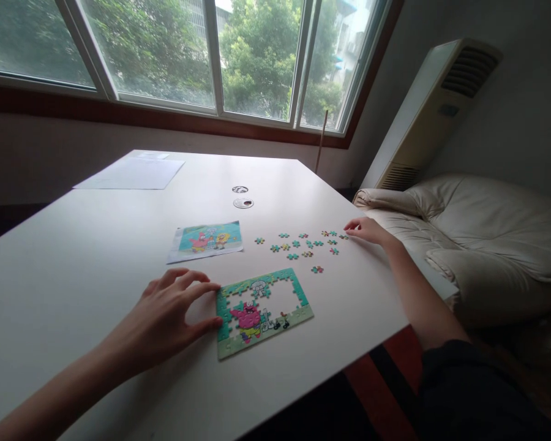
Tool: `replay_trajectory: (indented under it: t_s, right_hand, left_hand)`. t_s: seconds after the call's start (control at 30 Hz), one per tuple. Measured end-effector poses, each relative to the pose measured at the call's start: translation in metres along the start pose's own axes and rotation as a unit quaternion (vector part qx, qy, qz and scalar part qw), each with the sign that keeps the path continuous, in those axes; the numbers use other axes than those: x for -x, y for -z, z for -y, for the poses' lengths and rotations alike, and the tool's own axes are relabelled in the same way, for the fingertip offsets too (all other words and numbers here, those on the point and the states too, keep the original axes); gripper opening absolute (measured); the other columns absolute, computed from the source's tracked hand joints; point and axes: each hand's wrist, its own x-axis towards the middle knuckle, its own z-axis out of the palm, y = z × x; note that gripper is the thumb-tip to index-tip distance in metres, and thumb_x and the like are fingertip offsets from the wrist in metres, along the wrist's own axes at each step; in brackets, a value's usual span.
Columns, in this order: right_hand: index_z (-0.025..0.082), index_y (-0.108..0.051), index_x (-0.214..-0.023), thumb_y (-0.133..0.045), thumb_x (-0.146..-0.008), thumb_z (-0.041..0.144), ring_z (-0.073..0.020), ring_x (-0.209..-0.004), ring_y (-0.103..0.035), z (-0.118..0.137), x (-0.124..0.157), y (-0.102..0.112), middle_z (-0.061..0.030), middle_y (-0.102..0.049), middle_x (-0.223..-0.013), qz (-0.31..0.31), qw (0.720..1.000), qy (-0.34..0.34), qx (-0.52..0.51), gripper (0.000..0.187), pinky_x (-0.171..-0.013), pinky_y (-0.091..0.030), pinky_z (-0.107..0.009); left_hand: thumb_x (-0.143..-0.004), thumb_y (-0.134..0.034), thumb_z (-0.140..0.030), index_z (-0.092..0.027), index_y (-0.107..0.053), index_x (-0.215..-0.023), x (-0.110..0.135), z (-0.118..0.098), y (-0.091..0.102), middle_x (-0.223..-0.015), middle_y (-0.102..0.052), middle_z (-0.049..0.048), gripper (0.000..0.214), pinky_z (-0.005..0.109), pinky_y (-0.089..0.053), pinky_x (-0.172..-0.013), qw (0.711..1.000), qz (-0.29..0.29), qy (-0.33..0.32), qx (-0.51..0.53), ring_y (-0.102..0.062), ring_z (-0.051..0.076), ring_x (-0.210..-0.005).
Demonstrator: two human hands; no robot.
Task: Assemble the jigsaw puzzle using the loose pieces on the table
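Observation:
A partly filled jigsaw puzzle point(265, 326) lies flat near the table's front edge. Its green and teal border is joined, with a pink starfish figure at lower left and a grey-blue face at the top; bare white shows at the right. The thumb and forefinger of my left hand point(177, 306) touch its left edge, spread apart. Farther right, the curled fingers of my right hand point(367, 230) close at a small puzzle piece point(344, 236) on the tabletop. Several loose pieces point(309, 244) are scattered to its left. Beyond the puzzle is a creased reference picture point(209, 240).
On the white table point(133, 245) a sheet of paper point(131, 173) lies at the far left. Two round cable-hole parts point(243, 203) sit toward the back. A cream padded sofa point(482, 226) stands at the right, near a tall air conditioner point(417, 116).

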Motion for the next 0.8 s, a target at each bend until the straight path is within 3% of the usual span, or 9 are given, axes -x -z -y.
replay_trajectory:
  t_s: [0.37,0.6,0.8]
  right_hand:
    - [0.018,-0.072,-0.082,-0.061,-0.073,0.033,-0.0166,-0.074,-0.062,0.004,0.002,0.0,-0.0041,-0.07,-0.08,0.062,0.998,0.003,-0.011,0.02,-0.065,-0.045,-0.024]
    - [0.018,-0.071,-0.083,-0.058,-0.076,0.033,-0.0154,-0.07,-0.06,0.013,0.004,0.002,-0.0039,-0.07,-0.079,0.04,0.999,0.025,-0.011,0.021,-0.064,-0.043,-0.024]
    - [0.02,-0.072,-0.085,-0.059,-0.076,0.035,-0.0136,-0.065,-0.055,0.036,0.002,-0.009,-0.0019,-0.068,-0.074,0.03,0.995,0.088,-0.024,0.022,-0.062,-0.039,-0.023]
  left_hand:
    - [-0.074,-0.053,-0.067,-0.034,-0.063,-0.111,0.001,0.002,-0.002,-0.118,-0.059,0.006,0.05,0.048,-0.038,-0.088,1.0,0.009,-0.003,-0.009,-0.043,0.035,-0.116]
    - [-0.074,-0.054,-0.066,-0.036,-0.062,-0.111,0.002,0.006,-0.005,-0.117,-0.06,0.0049,0.049,0.047,-0.039,-0.087,1.0,0.002,-0.007,-0.002,-0.043,0.035,-0.116]
    - [-0.074,-0.054,-0.065,-0.036,-0.061,-0.113,0.002,0.005,-0.005,-0.117,-0.06,0.0048,0.05,0.048,-0.039,-0.088,1.0,0.006,-0.005,0.0,-0.043,0.035,-0.116]
